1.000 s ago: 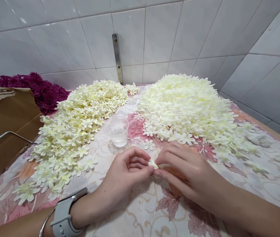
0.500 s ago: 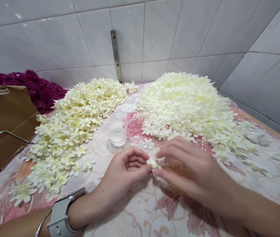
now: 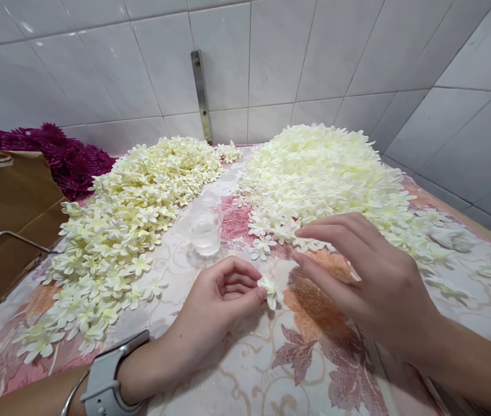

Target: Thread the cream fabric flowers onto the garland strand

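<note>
My left hand (image 3: 215,306) pinches a small cream fabric flower (image 3: 271,287) between thumb and forefinger, just above the flowered tablecloth (image 3: 271,370). My right hand (image 3: 367,277) hovers to the right of it, fingers stretched out and apart, holding nothing, its fingertips close to the near edge of the right heap of cream flowers (image 3: 327,179). A second heap of cream flowers (image 3: 128,214) spreads along the left. A small clear plastic cup (image 3: 204,228) stands between the two heaps, just beyond my left hand.
A brown cardboard box (image 3: 7,202) with a metal bar stands at the left edge. Purple flowers (image 3: 59,153) lie behind it against the white tiled wall (image 3: 271,63). The tiled wall also runs along the right side.
My right hand has let go of the flower and lifted away toward the right heap. The left hand stays put, still pinching the flower.
</note>
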The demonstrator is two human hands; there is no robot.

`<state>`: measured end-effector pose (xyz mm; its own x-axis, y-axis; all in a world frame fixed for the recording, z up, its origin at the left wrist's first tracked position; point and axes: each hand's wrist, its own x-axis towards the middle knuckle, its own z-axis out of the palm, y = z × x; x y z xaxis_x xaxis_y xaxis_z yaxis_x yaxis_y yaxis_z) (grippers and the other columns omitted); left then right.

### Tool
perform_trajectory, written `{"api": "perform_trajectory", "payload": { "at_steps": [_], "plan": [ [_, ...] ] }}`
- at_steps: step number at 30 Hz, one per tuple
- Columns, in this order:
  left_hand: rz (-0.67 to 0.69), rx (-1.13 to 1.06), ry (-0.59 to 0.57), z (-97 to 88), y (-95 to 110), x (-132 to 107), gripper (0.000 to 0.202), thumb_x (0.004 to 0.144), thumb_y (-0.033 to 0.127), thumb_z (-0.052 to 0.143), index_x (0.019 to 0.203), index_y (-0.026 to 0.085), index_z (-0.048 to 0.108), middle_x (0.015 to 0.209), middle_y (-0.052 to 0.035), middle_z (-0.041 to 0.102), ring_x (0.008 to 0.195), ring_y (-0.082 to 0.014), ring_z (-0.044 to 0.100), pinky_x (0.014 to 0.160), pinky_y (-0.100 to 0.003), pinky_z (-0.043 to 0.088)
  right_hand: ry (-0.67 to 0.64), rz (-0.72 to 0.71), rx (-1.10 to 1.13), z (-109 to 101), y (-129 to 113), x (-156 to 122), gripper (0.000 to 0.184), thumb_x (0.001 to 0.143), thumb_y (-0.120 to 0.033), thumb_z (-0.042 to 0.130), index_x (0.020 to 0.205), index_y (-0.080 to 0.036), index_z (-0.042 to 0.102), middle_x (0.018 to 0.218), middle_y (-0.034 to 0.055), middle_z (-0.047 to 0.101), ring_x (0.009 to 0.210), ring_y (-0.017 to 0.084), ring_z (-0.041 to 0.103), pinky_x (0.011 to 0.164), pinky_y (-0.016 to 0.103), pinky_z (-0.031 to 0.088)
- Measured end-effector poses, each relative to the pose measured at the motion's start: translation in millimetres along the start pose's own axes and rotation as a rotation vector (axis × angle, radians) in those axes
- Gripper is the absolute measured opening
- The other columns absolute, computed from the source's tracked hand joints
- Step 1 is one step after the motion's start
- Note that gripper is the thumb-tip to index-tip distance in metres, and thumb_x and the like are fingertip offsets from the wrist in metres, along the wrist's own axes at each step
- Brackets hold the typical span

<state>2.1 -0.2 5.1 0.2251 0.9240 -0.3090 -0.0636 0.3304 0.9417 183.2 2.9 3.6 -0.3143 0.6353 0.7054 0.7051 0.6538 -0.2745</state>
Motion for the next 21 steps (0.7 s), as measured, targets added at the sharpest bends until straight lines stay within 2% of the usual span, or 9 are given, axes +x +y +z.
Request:
{"api": "perform_trajectory", "payload": {
  "at_steps": [4, 6, 9, 11, 16, 18, 20, 21],
  "plan": [
    [-0.005, 0.022, -0.026, -0.8, -0.7, -0.6, 0.011, 0.067, 0.011, 0.071, 0.070, 0.013, 0.060, 0.060, 0.0038, 0.059, 0.058, -0.0064, 0.053, 0.054, -0.015, 0.042, -0.240, 0.010, 0.213, 4.8, -4.5, -4.0, 0.007, 0.084, -0.014, 0.056, 0.090, -0.016, 0.058, 0.084, 0.0075, 0.061, 0.080, 0.020, 0.056, 0.067, 0.031, 0.044],
    [-0.011, 0.025, -0.040, -2.0, -2.6, -0.7, 0.012, 0.067, 0.011, 0.071, 0.071, 0.014, 0.060, 0.061, 0.0032, 0.060, 0.060, -0.0071, 0.054, 0.056, -0.016, 0.043, -0.314, 0.009, 0.275, 8.3, -6.5, -7.3, 0.004, 0.085, -0.015, 0.055, 0.084, -0.017, 0.058, 0.079, 0.0055, 0.060, 0.075, 0.018, 0.054, 0.063, 0.029, 0.043],
    [-0.008, 0.009, -0.066, -3.7, -5.8, -0.4, 0.018, 0.064, 0.013, 0.075, 0.073, 0.014, 0.060, 0.064, 0.0030, 0.062, 0.064, -0.0081, 0.056, 0.059, -0.017, 0.045, -0.337, 0.013, 0.335, 10.2, -7.2, -9.4, 0.016, 0.089, -0.013, 0.049, 0.075, -0.017, 0.057, 0.069, 0.0030, 0.057, 0.068, 0.015, 0.052, 0.060, 0.027, 0.041],
    [0.001, 0.005, -0.075, -4.3, -6.7, 0.2, 0.018, 0.064, 0.015, 0.076, 0.073, 0.014, 0.060, 0.065, 0.0028, 0.062, 0.065, -0.0080, 0.056, 0.061, -0.017, 0.045, -0.340, 0.047, 0.380, 9.2, -7.3, -8.4, 0.018, 0.089, -0.013, 0.048, 0.076, -0.017, 0.059, 0.068, 0.0026, 0.059, 0.068, 0.014, 0.053, 0.061, 0.026, 0.041],
    [-0.019, 0.012, -0.060, -3.3, -2.9, 1.5, 0.014, 0.067, 0.012, 0.072, 0.073, 0.014, 0.060, 0.066, 0.0023, 0.062, 0.065, -0.0081, 0.057, 0.061, -0.017, 0.045, -0.440, 0.252, 0.392, 5.3, -7.7, -3.9, 0.018, 0.088, -0.013, 0.049, 0.074, -0.020, 0.059, 0.069, -0.0005, 0.061, 0.065, 0.013, 0.056, 0.061, 0.025, 0.042],
    [-0.027, 0.004, -0.028, -1.9, -0.5, 1.4, 0.014, 0.066, 0.010, 0.072, 0.072, 0.014, 0.060, 0.063, 0.0034, 0.061, 0.062, -0.0072, 0.055, 0.058, -0.016, 0.044, -0.379, 0.307, 0.316, 4.4, -6.1, -3.4, 0.013, 0.086, -0.014, 0.051, 0.075, -0.020, 0.057, 0.071, -0.0004, 0.061, 0.065, 0.014, 0.056, 0.059, 0.026, 0.043],
    [-0.031, -0.008, 0.000, -0.6, 1.3, 1.0, 0.014, 0.066, 0.008, 0.071, 0.069, 0.014, 0.059, 0.060, 0.0044, 0.059, 0.059, -0.0064, 0.054, 0.056, -0.015, 0.043, -0.178, 0.259, 0.160, 3.9, -4.2, -3.9, 0.006, 0.083, -0.014, 0.054, 0.086, -0.019, 0.056, 0.080, 0.0039, 0.061, 0.073, 0.018, 0.057, 0.063, 0.029, 0.044],
    [-0.035, -0.008, 0.006, -0.1, 1.9, 0.7, 0.014, 0.065, 0.008, 0.071, 0.068, 0.014, 0.059, 0.059, 0.0047, 0.058, 0.058, -0.0062, 0.053, 0.055, -0.015, 0.042, -0.091, 0.205, 0.095, 4.0, -3.8, -4.4, 0.010, 0.082, -0.015, 0.056, 0.092, -0.017, 0.055, 0.085, 0.0067, 0.060, 0.079, 0.020, 0.056, 0.066, 0.031, 0.045]
  ]
}}
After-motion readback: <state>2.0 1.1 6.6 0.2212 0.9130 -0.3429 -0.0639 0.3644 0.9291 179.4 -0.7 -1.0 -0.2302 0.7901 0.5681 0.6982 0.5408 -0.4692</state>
